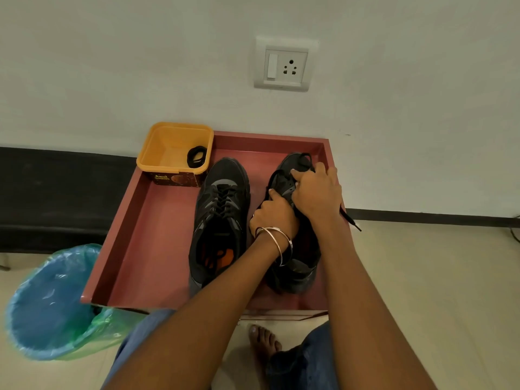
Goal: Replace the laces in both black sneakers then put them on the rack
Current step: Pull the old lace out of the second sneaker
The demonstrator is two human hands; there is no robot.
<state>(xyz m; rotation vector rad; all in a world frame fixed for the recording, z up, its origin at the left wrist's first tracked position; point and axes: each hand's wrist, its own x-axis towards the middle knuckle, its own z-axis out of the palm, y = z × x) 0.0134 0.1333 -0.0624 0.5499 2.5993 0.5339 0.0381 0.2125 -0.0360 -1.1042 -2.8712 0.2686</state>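
Two black sneakers stand side by side on a red-brown tray-like rack top (157, 235). The left sneaker (222, 220) is laced and nobody touches it. My left hand (274, 215), with bangles on the wrist, grips the right sneaker (295, 266) at its eyelet flap. My right hand (316, 192) pinches a black lace (305, 159) over the same shoe's front. One end of the lace (350, 220) hangs off the rack's right edge. A coiled black lace (197, 156) lies in a yellow tub (168, 147).
The yellow tub stands at the rack's back left corner against the white wall. A bin lined with a blue bag (53, 302) sits on the floor to the left. A wall socket (284, 66) is above. My knees and a bare foot (264, 342) are below.
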